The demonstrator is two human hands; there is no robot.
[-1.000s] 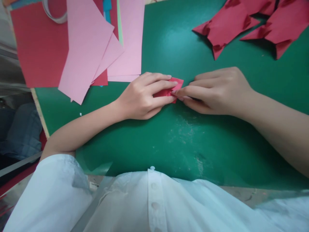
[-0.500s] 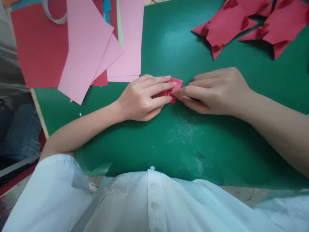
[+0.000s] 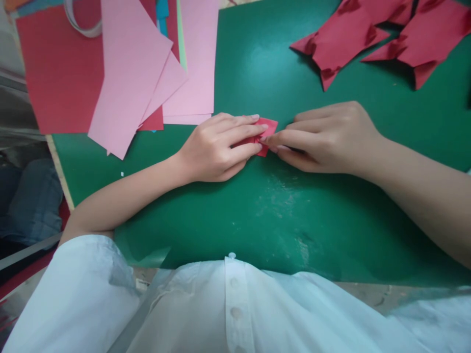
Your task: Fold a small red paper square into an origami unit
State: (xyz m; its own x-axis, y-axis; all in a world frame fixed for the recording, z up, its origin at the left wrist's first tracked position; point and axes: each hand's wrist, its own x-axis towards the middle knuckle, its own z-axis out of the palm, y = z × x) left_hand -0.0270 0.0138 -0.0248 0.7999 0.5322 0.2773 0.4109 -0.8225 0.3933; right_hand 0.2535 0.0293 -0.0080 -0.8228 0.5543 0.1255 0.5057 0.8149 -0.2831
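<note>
A small folded piece of red paper [image 3: 268, 128] lies on the green mat [image 3: 279, 215] at the centre. My left hand [image 3: 217, 147] presses it down from the left, fingers laid across it. From the right, my right hand [image 3: 327, 137] pinches its edge with the fingertips. Most of the paper is hidden under both hands; only one corner shows between them.
Pink sheets [image 3: 128, 73] lie fanned over a red sheet [image 3: 55, 68] at the back left. Folded dark red paper shapes [image 3: 346, 39] [image 3: 430, 39] rest at the back right. A tape roll [image 3: 79, 22] sits at the top left. The table's edge runs down the left.
Almost nothing differs. Both hands stay on the small red paper, which has shifted a touch to the left.
</note>
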